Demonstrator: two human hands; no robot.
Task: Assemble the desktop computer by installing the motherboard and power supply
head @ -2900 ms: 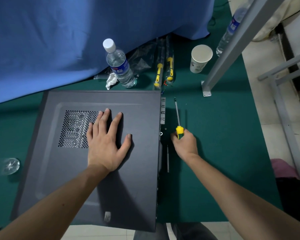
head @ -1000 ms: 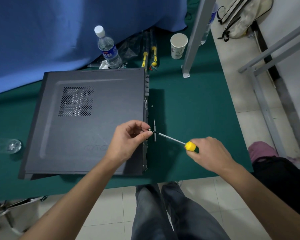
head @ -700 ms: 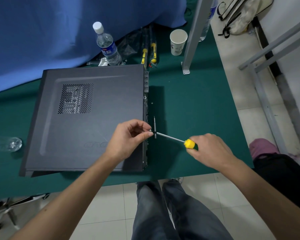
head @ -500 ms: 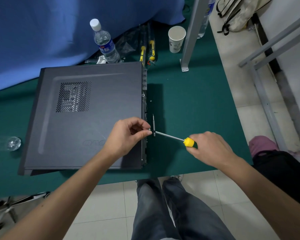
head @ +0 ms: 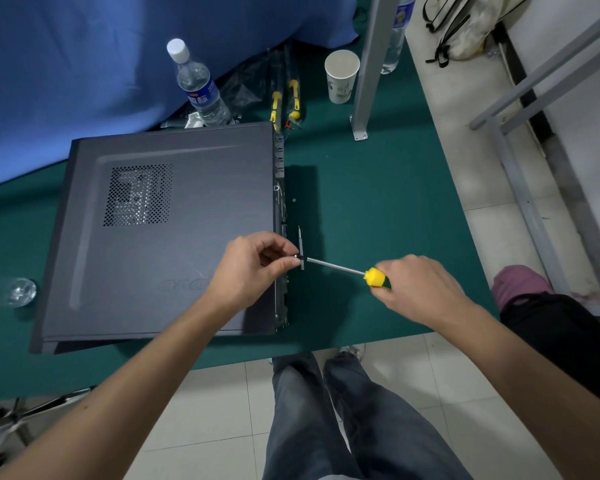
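Side-panel screw, being fitted to computer case (head: pixel 167 233) at frame centre-left on worktop (head: pixel 378 202).
Left hand (head: pixel 246 271) pinches screw (head: pixel 296 262) at rear edge; right hand (head: pixel 420 289) grips screwdriver (head: pixel 340 270). Next: seat tip, turn.

A green-covered worktop (head: pixel 378 209) carries a dark computer case (head: pixel 174 230) lying flat at centre left, a water bottle (head: pixel 200 86) and paper cup (head: pixel 341 76) toward the top, and a clear bottle (head: pixel 9 292) at far left.
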